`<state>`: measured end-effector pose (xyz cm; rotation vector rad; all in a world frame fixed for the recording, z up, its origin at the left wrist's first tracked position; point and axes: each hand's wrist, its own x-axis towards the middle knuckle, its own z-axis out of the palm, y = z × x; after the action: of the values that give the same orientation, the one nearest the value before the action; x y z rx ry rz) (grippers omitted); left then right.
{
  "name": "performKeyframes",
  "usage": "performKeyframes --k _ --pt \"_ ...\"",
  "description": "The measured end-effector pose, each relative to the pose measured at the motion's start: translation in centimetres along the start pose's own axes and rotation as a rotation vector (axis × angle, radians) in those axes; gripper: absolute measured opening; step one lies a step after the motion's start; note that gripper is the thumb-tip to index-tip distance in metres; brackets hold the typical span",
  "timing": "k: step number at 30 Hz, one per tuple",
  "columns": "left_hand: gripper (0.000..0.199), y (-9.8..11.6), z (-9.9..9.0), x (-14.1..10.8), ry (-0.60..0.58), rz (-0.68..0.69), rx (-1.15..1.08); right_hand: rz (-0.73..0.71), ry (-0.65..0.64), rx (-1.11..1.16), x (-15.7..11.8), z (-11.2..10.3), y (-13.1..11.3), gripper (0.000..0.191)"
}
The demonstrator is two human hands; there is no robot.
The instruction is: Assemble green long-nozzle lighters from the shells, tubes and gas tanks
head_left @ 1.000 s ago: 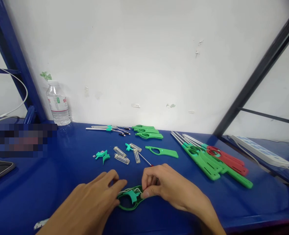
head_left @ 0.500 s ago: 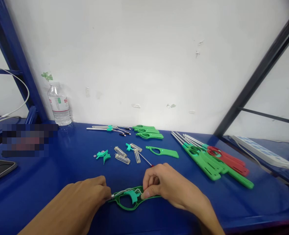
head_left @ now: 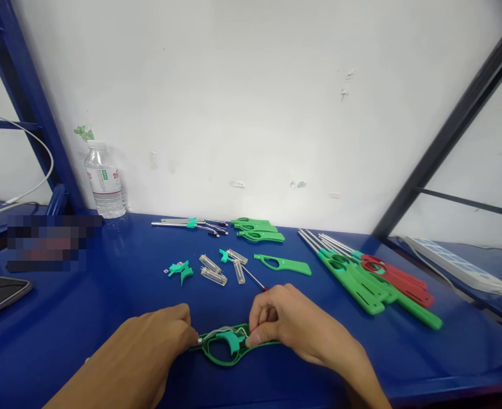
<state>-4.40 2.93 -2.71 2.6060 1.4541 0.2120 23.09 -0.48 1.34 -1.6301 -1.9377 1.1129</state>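
Spanning the space between the two hands, the green shell (head_left: pixel 222 363) lay at the near middle of the blue table (head_left: pixel 217 389), its hollow side up, with a teal trigger (head_left: pixel 231 343) and pale wires (head_left: pixel 222 330) inside. The left hand (head_left: pixel 159 335) clenched the shell's narrow left end, where a bit of metal (head_left: pixel 199 341) showed at the fingertips. The right hand (head_left: pixel 296 326) pinched the shell just right of the trigger, thumb against bent fingers; whether it also gripped a wire could not be told.

Just beyond the hands were clear tanks (head_left: pixel 214 276), a thin rod (head_left: pixel 256 279) with a red end, and teal pieces (head_left: pixel 180 271) to their left. A loose green half (head_left: pixel 285 265) lay to the right of the tanks. Farther off, metal tubes (head_left: pixel 172 225) with teal fittings lay left of stacked green halves (head_left: pixel 262 235). Green lighters (head_left: pixel 353 284) and red lighters (head_left: pixel 404 281) overlapped on the right. A water bottle (head_left: pixel 106 184) stood far left by the wall (head_left: pixel 234 113), and a phone (head_left: pixel 1 296) lay nearer, at the left edge.
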Motion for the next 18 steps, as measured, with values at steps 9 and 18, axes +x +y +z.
performKeyframes --k 9,18 --pt "0.033 1.3 -0.6 -0.2 -0.028 -0.045 0.043 0.004 -0.002 -0.021 0.0 -0.1 -0.3 0.009" --pt "0.059 1.6 -0.8 -0.5 -0.171 -0.029 0.18 0.03 -0.04 -0.035 -0.5 0.1 -0.9 0.012"
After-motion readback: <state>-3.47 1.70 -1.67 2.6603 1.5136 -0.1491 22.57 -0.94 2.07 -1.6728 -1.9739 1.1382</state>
